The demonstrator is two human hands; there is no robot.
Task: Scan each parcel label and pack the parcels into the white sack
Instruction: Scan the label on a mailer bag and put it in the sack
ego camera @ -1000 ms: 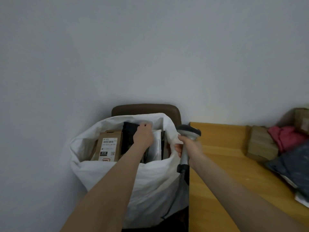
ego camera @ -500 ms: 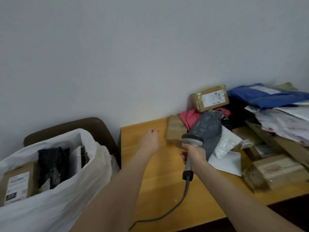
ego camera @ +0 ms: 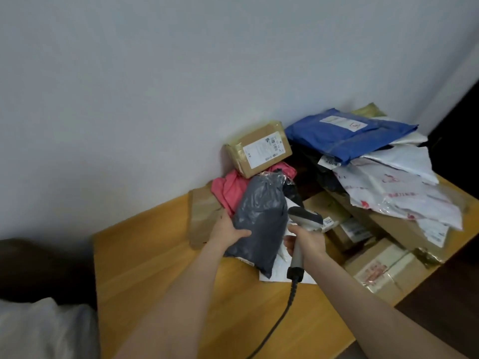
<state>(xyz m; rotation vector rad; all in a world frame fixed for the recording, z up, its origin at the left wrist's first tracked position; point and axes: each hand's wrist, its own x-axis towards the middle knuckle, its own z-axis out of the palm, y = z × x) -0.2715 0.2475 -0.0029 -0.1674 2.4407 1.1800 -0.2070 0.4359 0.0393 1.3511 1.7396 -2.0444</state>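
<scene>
A dark grey poly-bag parcel [ego camera: 261, 218] lies at the front of a parcel heap on the wooden table [ego camera: 155, 268]. My left hand [ego camera: 226, 233] grips its left edge, thumb on top. My right hand [ego camera: 304, 240] holds a grey barcode scanner [ego camera: 302, 229] by the handle, its head just right of the grey parcel and its cable trailing down. Only a corner of the white sack [ego camera: 44, 330] shows at the bottom left.
Behind lie a pink bag [ego camera: 228, 189], a labelled cardboard box [ego camera: 259, 149], a blue mailer [ego camera: 347, 133], white printed mailers [ego camera: 394, 187] and several taped boxes [ego camera: 386, 268]. A brown flat parcel [ego camera: 202, 216] sits left of the heap. The dark chair back [ego camera: 39, 270] stands behind the sack.
The view swung right from the sack to the table. My left hand left the sack, reached across and took hold of the grey parcel. My right hand kept the scanner and moved beside it.
</scene>
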